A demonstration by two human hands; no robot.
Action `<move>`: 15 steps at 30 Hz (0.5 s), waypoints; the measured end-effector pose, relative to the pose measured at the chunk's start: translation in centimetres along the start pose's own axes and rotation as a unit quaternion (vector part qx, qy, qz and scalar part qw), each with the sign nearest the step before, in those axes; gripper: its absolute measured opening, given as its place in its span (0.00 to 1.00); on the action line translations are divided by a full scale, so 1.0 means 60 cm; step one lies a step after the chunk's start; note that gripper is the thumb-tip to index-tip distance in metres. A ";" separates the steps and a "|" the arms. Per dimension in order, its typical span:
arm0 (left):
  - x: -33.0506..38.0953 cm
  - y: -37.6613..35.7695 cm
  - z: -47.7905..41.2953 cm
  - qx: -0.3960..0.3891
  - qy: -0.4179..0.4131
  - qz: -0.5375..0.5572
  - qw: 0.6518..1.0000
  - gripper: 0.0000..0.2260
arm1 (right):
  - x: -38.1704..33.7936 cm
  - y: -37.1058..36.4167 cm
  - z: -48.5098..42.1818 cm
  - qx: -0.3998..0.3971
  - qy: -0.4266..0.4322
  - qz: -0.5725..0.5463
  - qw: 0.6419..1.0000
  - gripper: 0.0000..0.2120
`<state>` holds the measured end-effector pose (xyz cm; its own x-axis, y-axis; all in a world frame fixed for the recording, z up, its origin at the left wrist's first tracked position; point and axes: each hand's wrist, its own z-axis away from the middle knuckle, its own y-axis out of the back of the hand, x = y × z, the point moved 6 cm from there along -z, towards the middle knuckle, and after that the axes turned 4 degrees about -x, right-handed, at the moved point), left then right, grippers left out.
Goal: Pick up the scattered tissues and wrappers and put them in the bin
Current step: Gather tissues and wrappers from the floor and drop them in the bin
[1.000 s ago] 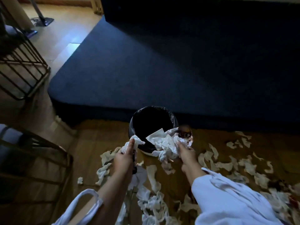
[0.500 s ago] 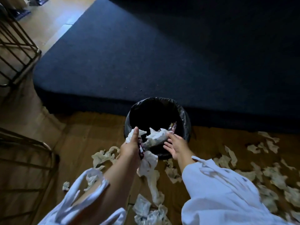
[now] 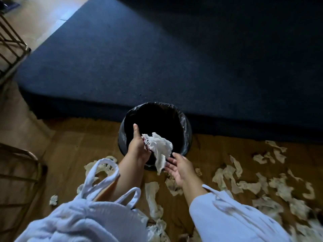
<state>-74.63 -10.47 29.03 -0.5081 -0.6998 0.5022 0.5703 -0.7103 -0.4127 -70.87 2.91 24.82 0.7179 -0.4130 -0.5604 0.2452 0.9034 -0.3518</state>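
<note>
Here, left hand gripping tissues, over bin

head-worn view, looking steeply down and forward, close over bin and floor

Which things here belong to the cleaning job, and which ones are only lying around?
Job: bin; tissue wad held by the left hand; right hand; scattered tissues on the floor.
Lying about: blue mat; metal chair frame.

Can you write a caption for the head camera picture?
Tidy-up time: the left hand holds a crumpled tissue over the black bin, right hand open beside it, more tissues on the floor.
</note>
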 end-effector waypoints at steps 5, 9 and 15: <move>-0.011 0.009 0.011 -0.013 -0.008 0.010 1.000 0.36 | -0.003 0.001 0.023 -0.023 0.014 -0.051 0.998 0.14; -0.009 0.021 0.024 0.025 -0.002 0.011 1.000 0.35 | -0.007 0.006 0.038 -0.026 0.029 -0.056 0.998 0.10; -0.005 0.028 0.021 0.032 -0.009 -0.058 0.998 0.21 | 0.017 0.003 0.057 -0.033 0.021 -0.046 0.998 0.11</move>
<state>-72.72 -11.34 29.16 -0.5615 -0.6117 0.5572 0.5494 -0.7792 -0.3017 -67.88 3.06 26.73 0.6660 -0.4999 -0.5537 0.2644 0.8522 -0.4515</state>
